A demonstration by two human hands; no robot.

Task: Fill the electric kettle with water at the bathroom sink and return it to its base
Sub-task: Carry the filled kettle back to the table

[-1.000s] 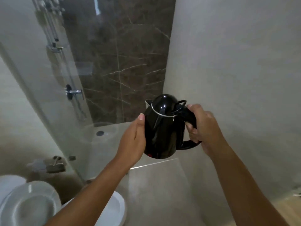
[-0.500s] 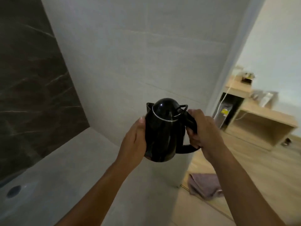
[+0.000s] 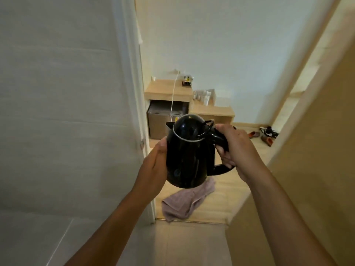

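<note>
Kettle (image 3: 189, 156) centre frame, lid closed, water level hidden; right hand (image 3: 233, 150) grips handle, left hand (image 3: 155, 166) flat against its side; view now faces doorway, shower gone.

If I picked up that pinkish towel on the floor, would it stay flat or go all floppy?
Probably floppy: the towel already lies crumpled in soft folds by the doorway. It looks thin, so likely light. It would probably slide easily on the smooth wooden floor.
</note>
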